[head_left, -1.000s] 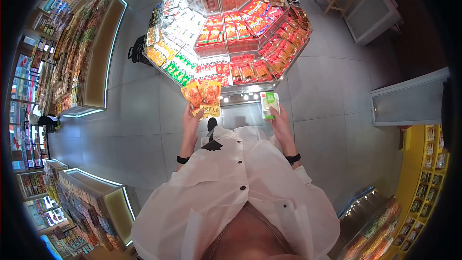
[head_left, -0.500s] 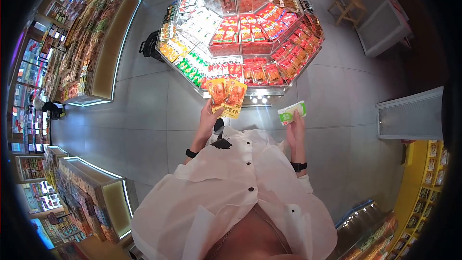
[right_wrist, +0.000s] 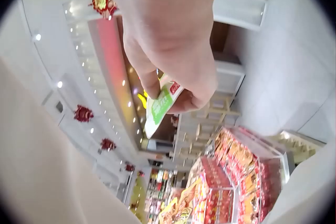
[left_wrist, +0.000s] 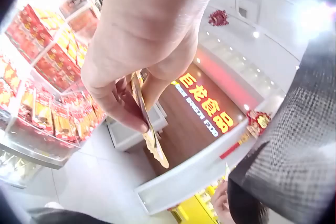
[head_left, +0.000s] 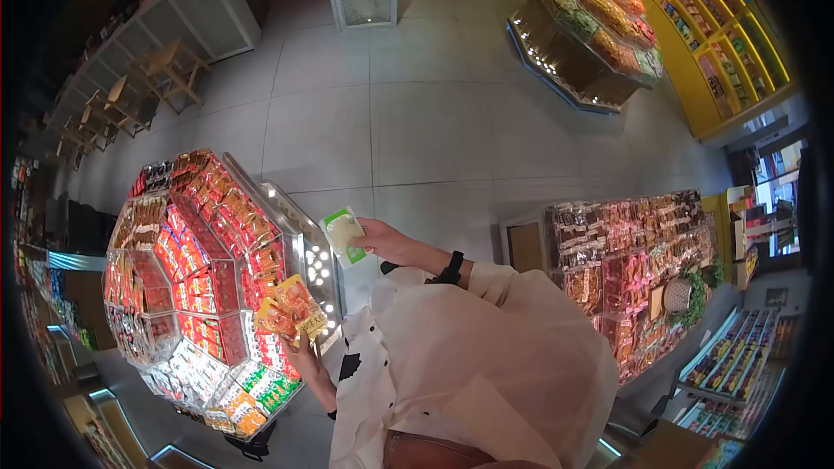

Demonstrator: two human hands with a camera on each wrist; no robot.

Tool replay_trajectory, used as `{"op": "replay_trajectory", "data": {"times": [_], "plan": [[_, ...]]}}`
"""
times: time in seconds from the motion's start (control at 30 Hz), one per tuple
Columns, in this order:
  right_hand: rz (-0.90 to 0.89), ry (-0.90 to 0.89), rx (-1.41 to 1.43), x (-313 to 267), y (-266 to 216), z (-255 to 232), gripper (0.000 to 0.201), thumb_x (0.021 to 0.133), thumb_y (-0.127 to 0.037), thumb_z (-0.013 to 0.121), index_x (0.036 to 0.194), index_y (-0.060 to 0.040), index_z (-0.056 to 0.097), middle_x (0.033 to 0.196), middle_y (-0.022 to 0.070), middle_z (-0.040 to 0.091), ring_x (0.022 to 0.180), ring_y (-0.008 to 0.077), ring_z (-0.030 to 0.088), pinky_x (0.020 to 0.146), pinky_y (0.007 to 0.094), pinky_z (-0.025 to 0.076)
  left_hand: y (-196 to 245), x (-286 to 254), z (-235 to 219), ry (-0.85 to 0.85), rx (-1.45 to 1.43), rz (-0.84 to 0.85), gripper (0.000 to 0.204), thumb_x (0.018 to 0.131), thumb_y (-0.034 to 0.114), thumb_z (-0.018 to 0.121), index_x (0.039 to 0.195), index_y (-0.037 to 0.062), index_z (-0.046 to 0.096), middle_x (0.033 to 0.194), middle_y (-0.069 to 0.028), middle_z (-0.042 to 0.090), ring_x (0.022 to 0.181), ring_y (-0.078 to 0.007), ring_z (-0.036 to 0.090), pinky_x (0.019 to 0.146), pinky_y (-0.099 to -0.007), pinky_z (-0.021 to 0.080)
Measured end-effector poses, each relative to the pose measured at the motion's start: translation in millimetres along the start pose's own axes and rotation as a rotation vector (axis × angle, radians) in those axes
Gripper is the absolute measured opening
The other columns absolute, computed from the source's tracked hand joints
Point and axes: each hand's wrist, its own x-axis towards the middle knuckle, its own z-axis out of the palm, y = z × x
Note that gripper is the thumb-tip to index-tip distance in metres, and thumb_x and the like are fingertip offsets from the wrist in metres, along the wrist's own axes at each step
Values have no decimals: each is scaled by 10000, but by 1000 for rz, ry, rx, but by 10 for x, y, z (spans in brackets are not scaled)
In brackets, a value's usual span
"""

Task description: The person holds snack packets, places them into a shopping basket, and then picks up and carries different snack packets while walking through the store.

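Note:
My left hand pinches the lower edge of yellow-orange snack packets fanned out over the rim of the display stand. Seen edge-on in the left wrist view, these packets sit between thumb and fingers of the left hand. In my right hand is a green-and-white snack packet, held out just beyond the stand's near edge. The right wrist view shows thumb and fingers of the right hand gripping this packet, its green panel facing the camera.
The many-sided stand holds rows of red, white, green and orange packets. To the right is another full display; a further one stands at the back right by yellow shelves. Wooden stools line a counter.
My body has turned right, so the stand that lay ahead now lies to the left. The packets stay in both hands; the green-and-white one has swung to a different angle.

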Motion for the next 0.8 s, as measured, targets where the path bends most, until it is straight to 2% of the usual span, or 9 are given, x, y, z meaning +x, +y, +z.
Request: {"op": "replay_trajectory", "data": {"times": [0.07, 0.27, 0.37, 0.4, 0.5, 0.6, 0.67, 0.77, 0.8], "plan": [[-121, 155, 148, -364, -125, 13, 400, 940, -206, 622, 1295, -47, 531, 1026, -8, 603, 905, 82, 545, 760, 248, 429, 9, 290, -11, -131, 51, 30, 647, 887, -91, 576, 1467, 5, 305, 1349, -141, 500, 1099, -221, 580, 881, -348, 515], [-195, 677, 218, -1482, 263, -331, 306, 981, -293, 559, 1196, -76, 551, 976, 7, 614, 841, 87, 580, 690, 271, 447, 223, 607, 510, -467, 169, 32, 611, 872, -79, 611, 1430, -12, 373, 1337, -104, 514, 1135, -202, 551, 934, -305, 461], [-251, 832, 217, -1986, 343, 20, 293, 980, -318, 560, 1157, -85, 550, 994, 24, 621, 862, 102, 603, 667, 282, 461, -122, 825, 613, -542, 216, 26, 619, 860, -81, 621, 1427, -10, 383, 1332, -98, 519, 1130, -188, 549, 935, -307, 456], [-273, 868, 225, -2101, 414, 148, 293, 980, -318, 560, 1157, -85, 550, 994, 24, 621, 862, 102, 603, 667, 282, 461, -45, 698, 733, -651, 229, -82, 629, 852, -77, 634, 1425, -14, 383, 1330, -103, 520, 1138, -185, 545, 954, -299, 448], [-320, 1054, 173, -2327, 724, 442, 349, 957, -296, 602, 1216, -75, 525, 1013, 43, 634, 901, 127, 622, 688, 286, 482, -200, 478, 945, -737, 318, -154, 623, 850, -80, 633, 1418, -22, 386, 1316, -105, 529, 1143, -185, 544, 963, -303, 450], [-329, 1230, 26, -2516, 1069, 530, 361, 927, -238, 651, 1218, -48, 552, 1025, 62, 652, 932, 134, 628, 735, 299, 502, -723, 685, 855, -896, 361, -181, 677, 853, -72, 624, 1458, -3, 329, 1306, -108, 531, 1117, -180, 560, 926, -297, 473], [-105, 1269, -470, -2697, 1116, 522, 336, 900, -187, 683, 1188, -34, 602, 1033, 57, 665, 947, 119, 616, 802, 299, 502, -612, 428, 1041, -992, 318, -258, 684, 859, -66, 608, 1472, 14, 314, 1294, -105, 543, 1089, -183, 586, 925, -310, 479], [-96, 1274, -160, -2826, 894, 578, 276, 907, -192, 681, 1127, -28, 645, 1038, 38, 674, 966, 102, 604, 868, 282, 480, -599, 351, 1196, -999, 408, -228, 633, 862, -74, 594, 1441, -5, 348, 1283, -104, 555, 1092, -186, 590, 933, -309, 474], [-309, 1242, -40, -2788, 915, 486, 299, 921, -203, 667, 1157, -23, 626, 1084, 21, 666, 979, 105, 605, 912, 290, 466, -599, 351, 1263, -1019, 416, -204, 585, 866, -78, 583, 1411, -18, 380, 1282, -104, 556, 1107, -181, 580, 939, -308, 472]]}}
